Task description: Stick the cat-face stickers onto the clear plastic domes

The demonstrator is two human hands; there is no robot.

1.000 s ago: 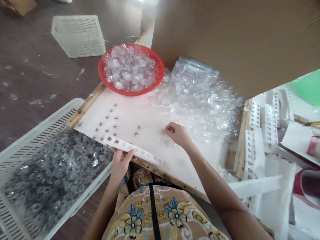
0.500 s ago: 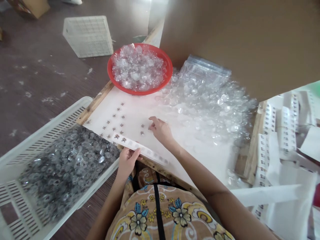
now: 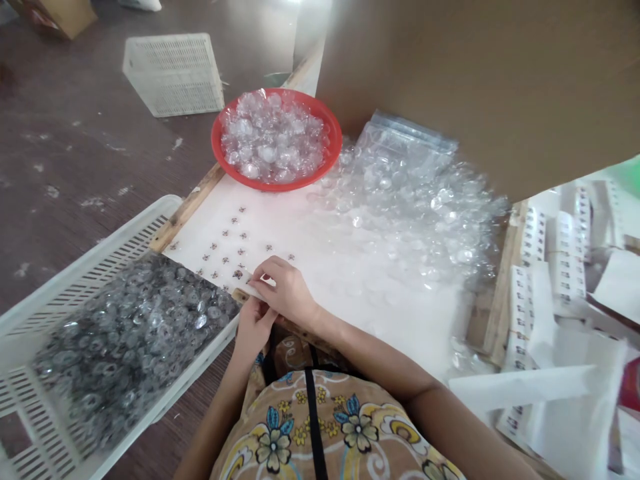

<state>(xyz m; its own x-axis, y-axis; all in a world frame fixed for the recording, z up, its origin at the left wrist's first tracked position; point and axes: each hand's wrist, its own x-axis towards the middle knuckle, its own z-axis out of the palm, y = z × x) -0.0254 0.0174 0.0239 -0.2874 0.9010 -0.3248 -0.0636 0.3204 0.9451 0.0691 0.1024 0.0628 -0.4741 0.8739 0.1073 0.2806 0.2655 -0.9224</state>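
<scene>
Pinched a sticker strip (image 3: 238,274) in the left hand (image 3: 255,325) at the near edge of the white tabletop (image 3: 380,330). Held the right hand (image 3: 287,288) over the strip, fingertips nearly together; could not tell whether gripping anything. Had loose stickers (image 3: 243,235) beyond, then a red basin (image 3: 280,187).

A dark brown floor (image 3: 65,160) flecked with pale marks (image 3: 93,201) fills the upper left of the frame, where a cardboard box (image 3: 70,17) sits near the corner; a bright glare (image 3: 295,8) whitens top centre, a broad brown panel (image 3: 450,73) covers the upper right, and a white-topped table (image 3: 310,227) edged with wood (image 3: 187,207) spans the middle
</scene>
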